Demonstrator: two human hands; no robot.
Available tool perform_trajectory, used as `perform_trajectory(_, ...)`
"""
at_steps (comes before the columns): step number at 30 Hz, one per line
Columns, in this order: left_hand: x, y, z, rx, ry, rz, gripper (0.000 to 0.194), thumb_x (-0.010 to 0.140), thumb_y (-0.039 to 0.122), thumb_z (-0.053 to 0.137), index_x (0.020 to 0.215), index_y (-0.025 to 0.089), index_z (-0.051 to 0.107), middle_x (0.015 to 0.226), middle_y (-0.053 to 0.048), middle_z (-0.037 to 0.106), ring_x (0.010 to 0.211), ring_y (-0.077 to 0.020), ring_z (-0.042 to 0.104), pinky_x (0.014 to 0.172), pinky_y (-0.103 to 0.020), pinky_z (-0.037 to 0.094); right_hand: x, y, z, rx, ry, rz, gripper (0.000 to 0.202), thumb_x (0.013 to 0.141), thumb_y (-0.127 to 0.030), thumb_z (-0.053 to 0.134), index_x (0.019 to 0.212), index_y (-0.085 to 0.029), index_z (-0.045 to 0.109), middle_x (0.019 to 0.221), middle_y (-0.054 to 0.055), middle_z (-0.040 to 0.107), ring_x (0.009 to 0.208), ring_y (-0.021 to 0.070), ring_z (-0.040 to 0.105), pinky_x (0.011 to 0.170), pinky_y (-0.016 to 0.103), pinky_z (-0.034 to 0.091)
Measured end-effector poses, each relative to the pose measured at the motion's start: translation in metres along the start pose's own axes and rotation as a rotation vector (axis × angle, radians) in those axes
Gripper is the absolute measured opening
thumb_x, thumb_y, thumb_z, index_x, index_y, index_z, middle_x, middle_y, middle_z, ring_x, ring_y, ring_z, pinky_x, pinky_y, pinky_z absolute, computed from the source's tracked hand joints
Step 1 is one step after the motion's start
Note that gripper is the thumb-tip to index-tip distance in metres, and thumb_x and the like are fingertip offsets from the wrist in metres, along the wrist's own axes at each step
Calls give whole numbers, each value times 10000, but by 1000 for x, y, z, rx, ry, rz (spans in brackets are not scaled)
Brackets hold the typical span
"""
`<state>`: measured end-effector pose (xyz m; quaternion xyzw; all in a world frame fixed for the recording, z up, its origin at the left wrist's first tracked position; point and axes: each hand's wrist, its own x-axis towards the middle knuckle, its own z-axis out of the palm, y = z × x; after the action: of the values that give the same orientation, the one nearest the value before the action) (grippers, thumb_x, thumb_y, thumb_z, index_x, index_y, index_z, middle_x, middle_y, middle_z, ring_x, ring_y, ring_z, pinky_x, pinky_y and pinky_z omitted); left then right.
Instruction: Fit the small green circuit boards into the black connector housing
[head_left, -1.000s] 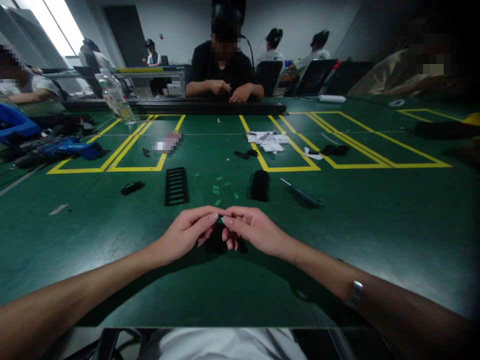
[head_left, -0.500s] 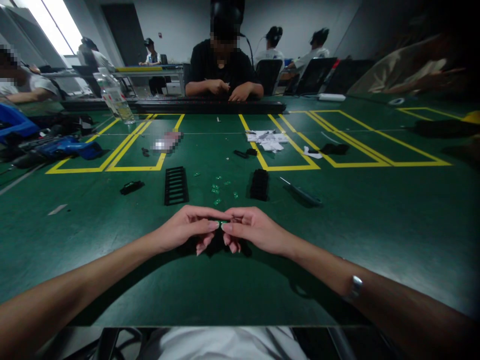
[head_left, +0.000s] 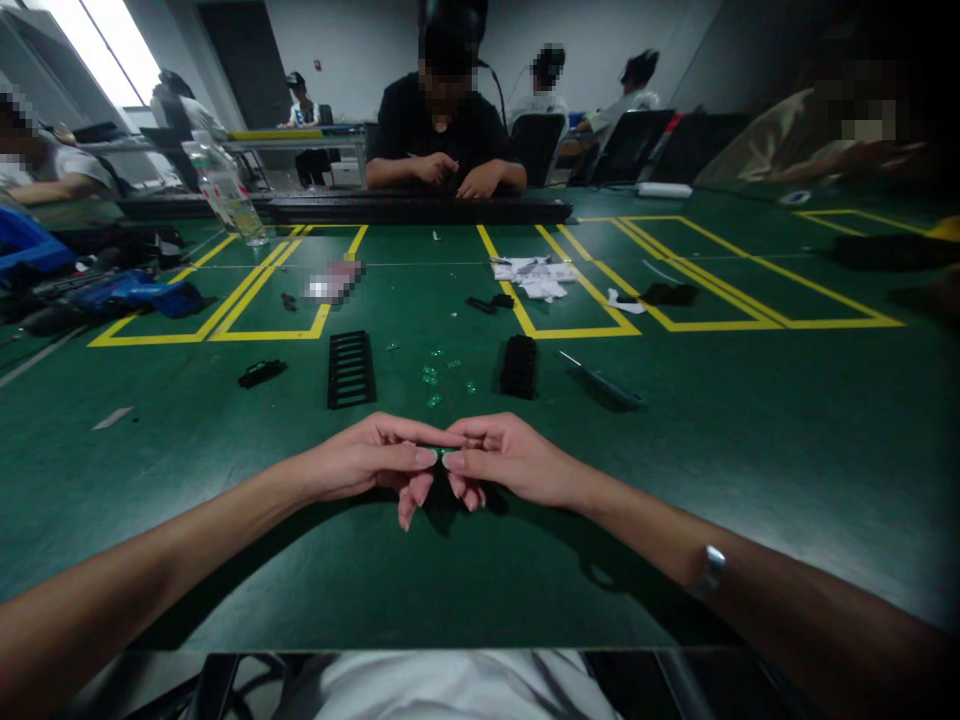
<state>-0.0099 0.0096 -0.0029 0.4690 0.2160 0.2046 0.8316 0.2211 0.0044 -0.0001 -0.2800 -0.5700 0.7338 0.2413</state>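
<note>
Our fingers are drawn into narrow pinches, the left hand (head_left: 375, 458) and then the right hand (head_left: 517, 460) meeting at the fingertips around a small, shiny green piece (head_left: 441, 455), mostly hidden between the thumbs above the green tabletop (head_left: 450, 590). We judge the work under way, with this piece in hand; beyond it, left to right, lie a black slotted plastic frame (head_left: 333, 370), several loose green pieces (head_left: 430, 376) unheld, and a black ridged block (head_left: 519, 367), though we cannot tell whether any are finished.
</note>
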Motion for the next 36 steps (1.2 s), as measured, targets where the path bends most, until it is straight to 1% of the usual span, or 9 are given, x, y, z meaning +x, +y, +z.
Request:
perform_trajectory(5, 0, -1, 1, -43, 4, 6, 413, 929, 214, 653, 1340, 172, 636, 712, -83, 715, 611, -165, 706, 534, -264, 588, 1, 0, 0, 3, -3, -1, 350, 851, -424, 758, 945, -103, 656, 721, 26, 710, 552, 94, 655, 504, 186, 493)
perform_trajectory(10, -1, 0, 0, -28, 16, -5, 412, 933, 217, 651, 1343, 185, 635, 709, -74, 712, 600, -163, 706, 540, -270, 590, 1, 0, 2, -1, 12, -11, 338, 851, -414, 758, 922, -98, 662, 731, 39, 719, 556, 95, 658, 500, 187, 492)
perform_trajectory(19, 0, 0, -2, 18, -13, 6, 411, 943, 226, 641, 1350, 173, 630, 697, -77, 714, 560, -158, 690, 522, -266, 573, 2, 5, 2, 11, 9, -24, 285, 878, -370, 737, 905, -98, 656, 714, 31, 713, 560, 95, 666, 510, 186, 504)
perform_trajectory(25, 0, 0, 0, 44, 5, 17, 416, 943, 227, 643, 1352, 156, 627, 687, -78, 712, 549, -147, 680, 515, -242, 554, 1, 6, 2, 13, 23, -26, 291, 868, -368, 747, 910, -94, 659, 697, 25, 706, 553, 93, 660, 510, 188, 510)
perform_trajectory(31, 1, -4, -4, 22, -8, 16, 422, 931, 257, 666, 1343, 173, 630, 703, -67, 712, 601, -156, 693, 594, -296, 582, 2, 4, 1, 41, 42, -30, 315, 828, -382, 786, 904, -106, 656, 665, 4, 690, 535, 91, 645, 507, 191, 510)
perform_trajectory(36, 2, -3, -6, 4, -22, 7, 461, 899, 253, 705, 1345, 168, 626, 690, -72, 722, 566, -161, 690, 550, -281, 573, 2, 4, 0, 47, 40, -18, 330, 808, -386, 802, 917, -110, 658, 671, 7, 694, 536, 96, 646, 501, 194, 504)
